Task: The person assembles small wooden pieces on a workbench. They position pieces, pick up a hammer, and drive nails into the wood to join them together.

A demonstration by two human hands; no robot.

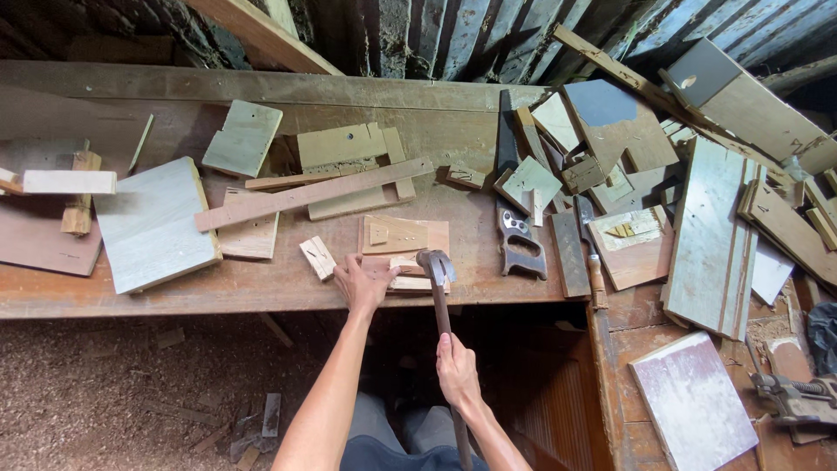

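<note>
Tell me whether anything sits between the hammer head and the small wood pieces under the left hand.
Nothing visible does. The hammer, gripped by the right hand, has its head directly over the small wood pieces on the workbench. The left hand rests beside the head, not beneath it.

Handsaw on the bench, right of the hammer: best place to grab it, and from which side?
Take the handsaw by its dark closed-loop handle, coming from the near bench edge. The handle lies nearest the person and looks uncovered, with an opening for fingers. The blade runs away toward the wall, and wood offcuts lie on it, so probably draw it back toward you rather than lifting straight up.
</note>
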